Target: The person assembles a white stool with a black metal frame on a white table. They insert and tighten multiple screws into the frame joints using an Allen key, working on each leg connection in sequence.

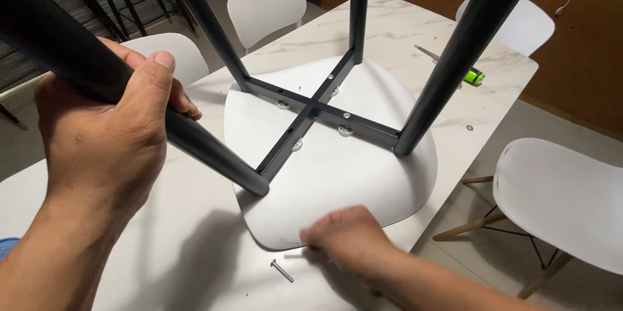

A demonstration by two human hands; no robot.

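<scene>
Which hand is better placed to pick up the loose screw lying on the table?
The right hand: it rests on the table beside the screw. The left hand is wrapped around a black chair leg, so it is busy.

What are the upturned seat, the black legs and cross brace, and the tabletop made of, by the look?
Seat: looks like moulded plastic, matte white, smooth one-piece curve.
Legs and cross brace: probably metal, satin black coat, with visible screw heads; the left hand grips one leg.
Tabletop: pale, grey-veined marble look; real stone or laminate, can't tell.
</scene>
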